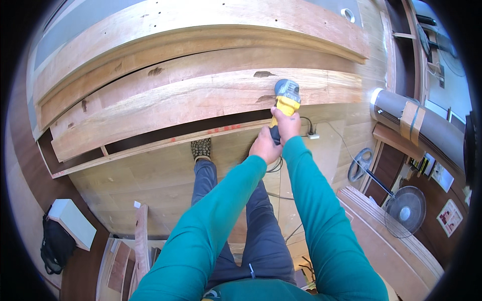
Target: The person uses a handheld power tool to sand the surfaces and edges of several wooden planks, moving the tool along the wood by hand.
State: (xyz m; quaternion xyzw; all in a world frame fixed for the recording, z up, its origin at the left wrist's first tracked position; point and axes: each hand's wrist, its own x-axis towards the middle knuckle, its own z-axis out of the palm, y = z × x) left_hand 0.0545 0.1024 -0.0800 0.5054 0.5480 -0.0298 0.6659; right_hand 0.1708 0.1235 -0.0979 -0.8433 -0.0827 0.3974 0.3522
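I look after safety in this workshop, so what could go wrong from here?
The cord on the floor lies close to the right leg and might snag a foot. The yellow power tool, held by the left hand and right hand, sits beside a dark blemish near the plank's edge, where it could catch or slip. Both hands are bare, so a slip might injure them.

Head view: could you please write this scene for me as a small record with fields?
Tool: yellow power tool, its head over the front plank; contact unclear
Left hand: closed around the tool's rear part
Right hand: gripping nearer the tool's head
Plank surface: dark patches
Far side: more planks
Right side: fan
Left side: black bag
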